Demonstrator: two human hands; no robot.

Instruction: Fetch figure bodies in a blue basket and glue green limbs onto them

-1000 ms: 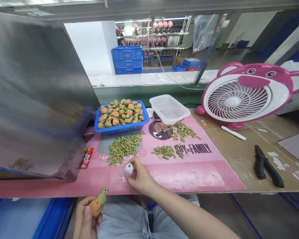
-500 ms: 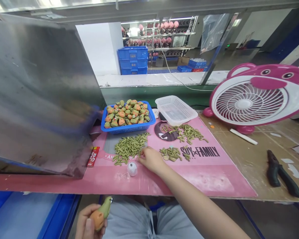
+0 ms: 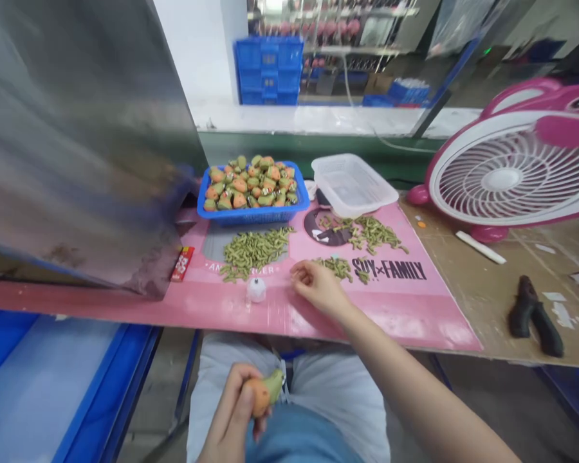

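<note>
Low over my lap, my left hand is closed round a small orange-and-green toy figure, its green end pointing right. Over the pink mat, my right hand has its fingers curled together; whatever they pinch, if anything, is too small to make out. Left of that hand lies a pile of small green curled pieces, and a smaller group of them is just beyond it. A small white ball-shaped item with a dark tip sits in front of the pile.
A blue basket full of similar figures stands behind the pile. To its right is a white basket, with more green pieces before it. A pink fan, pliers, a red packet and a metal panel flank the mat.
My right hand has drawn back from the pile's edge, to the right. My left hand has brought the toy figure rightward over my lap. The camera view has tilted down.
</note>
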